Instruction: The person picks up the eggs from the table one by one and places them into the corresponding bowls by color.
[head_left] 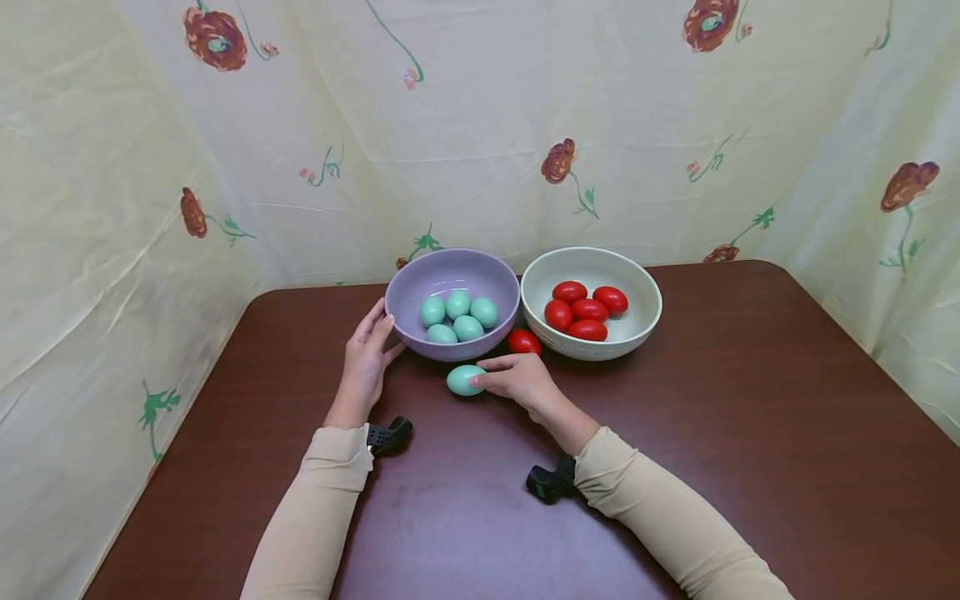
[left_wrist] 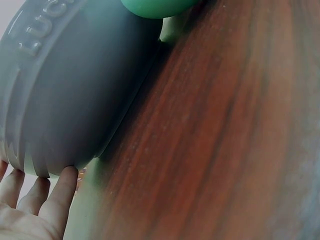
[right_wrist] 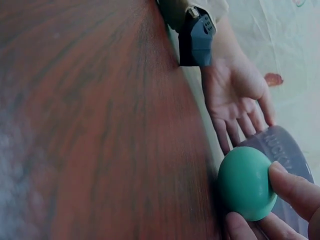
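Note:
My right hand (head_left: pixel 517 379) pinches a mint-green toy egg (head_left: pixel 461 380) between thumb and fingers, in front of the purple bowl (head_left: pixel 408 287). The right wrist view shows the egg's smooth round side, with fingertips on either side of it. My left hand (head_left: pixel 365 358) touches the left outer side of that bowl with fairly straight fingers. In the left wrist view the fingertips (left_wrist: pixel 62 187) rest against the bowl's wall. Several mint-green eggs (head_left: pixel 468 327) lie inside the purple bowl.
A white bowl (head_left: pixel 645 321) with several red eggs (head_left: pixel 588 310) stands right beside the purple one. One red egg (head_left: pixel 523 342) lies on the brown table (head_left: pixel 712 417), between the bowls at the front. Behind the table hangs a flowered curtain (head_left: pixel 480 150).

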